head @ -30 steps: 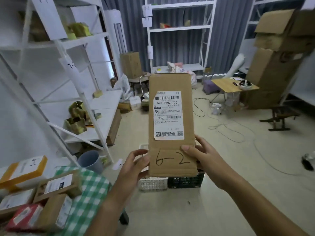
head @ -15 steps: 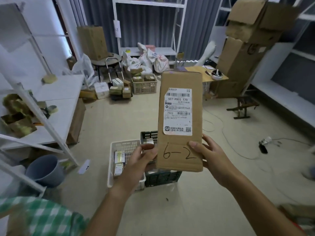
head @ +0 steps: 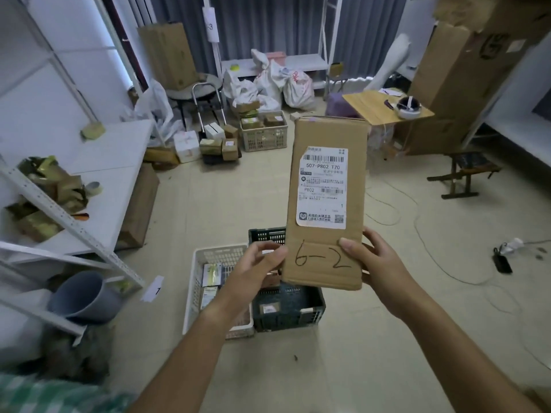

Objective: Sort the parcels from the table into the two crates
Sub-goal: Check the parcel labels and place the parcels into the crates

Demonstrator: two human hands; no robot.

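Both hands hold a tall parcel (head: 326,204) upright in the air over two crates on the floor. The left hand (head: 255,271) pinches its lower left edge, the right hand (head: 372,262) its lower right, thumb on the front (the other fingers are behind the cardboard). The parcel and left arm cover much of the white crate (head: 193,289) and black crate (head: 298,311). The label's small print is unreadable.

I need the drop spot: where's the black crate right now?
In the head view, the black crate sits on the floor at lower centre, directly right of the white crate, below the cardboard parcel held in both hands.
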